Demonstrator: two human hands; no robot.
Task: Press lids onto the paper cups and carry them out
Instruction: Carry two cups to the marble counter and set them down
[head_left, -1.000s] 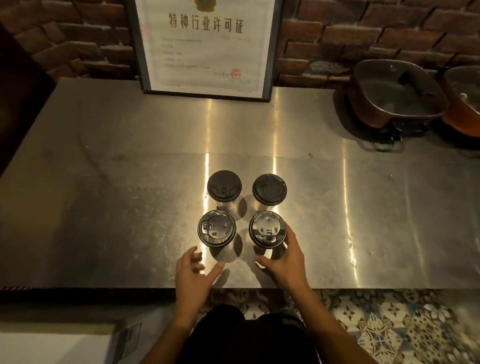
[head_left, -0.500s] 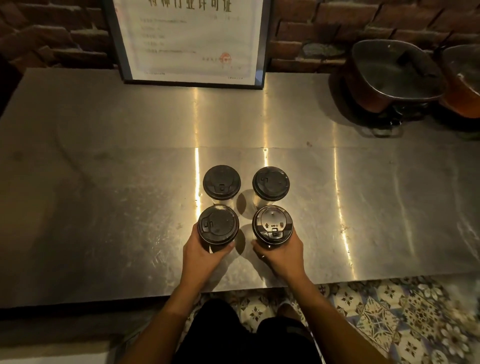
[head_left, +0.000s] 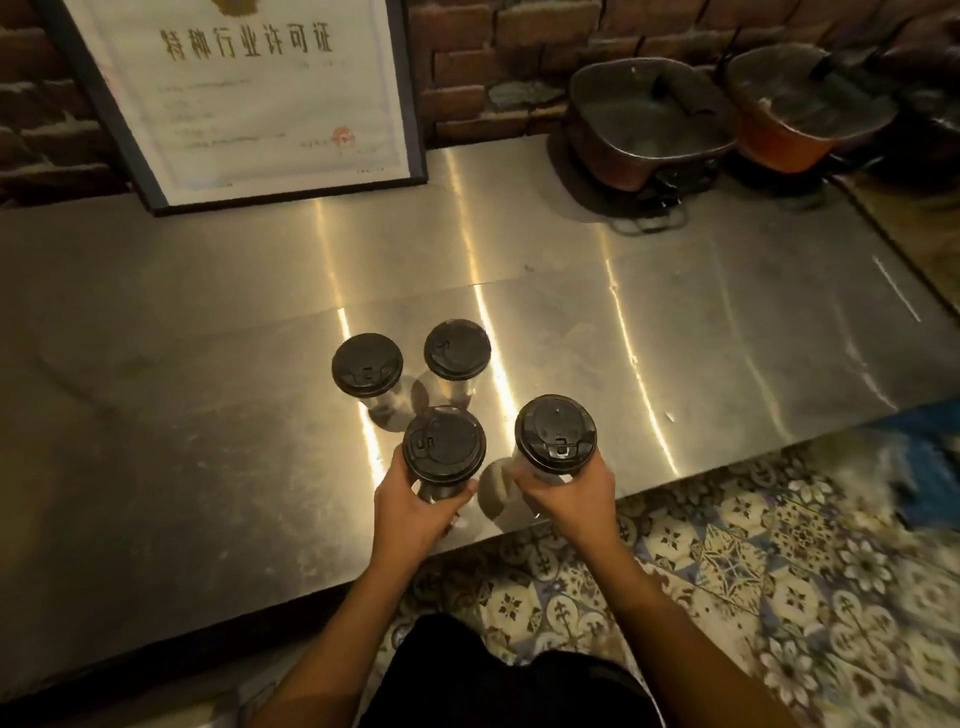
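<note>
Near the front edge of the brushed steel tabletop (head_left: 208, 415), as my head camera sees it, are four tall paper cups in a loose square. Each is capped with a round black plastic lid, so what any of them holds is hidden. The near-left cup (head_left: 444, 451) is in my left hand (head_left: 415, 512). My fingers (head_left: 399, 470) curl round its wall just under the lid rim, with the thumb on the side toward my other hand. The near-right cup (head_left: 556, 434) is in my right hand (head_left: 574, 499), gripped the same way below the lid, close to the tabletop's edge. I cannot tell whether either base touches the steel, since lids and hands cover them. The far-left cup (head_left: 367, 364) and far-right cup (head_left: 457, 349) stand upright on the tabletop just behind, apart from each other and from my hands. Their pale walls throw soft reflections on the metal. Every lid is a flat disc with a raised rim and a small moulded sip tab.

At the back right, two squarish copper-coloured pots (head_left: 644, 119) sit side by side, each under a glass lid; I cannot make out their contents. A white certificate in a dark frame (head_left: 244, 98) leans against the rough red brick wall (head_left: 483, 62). Below the tabletop edge lies a floor of patterned tiles (head_left: 727, 561), blurred toward the right.
</note>
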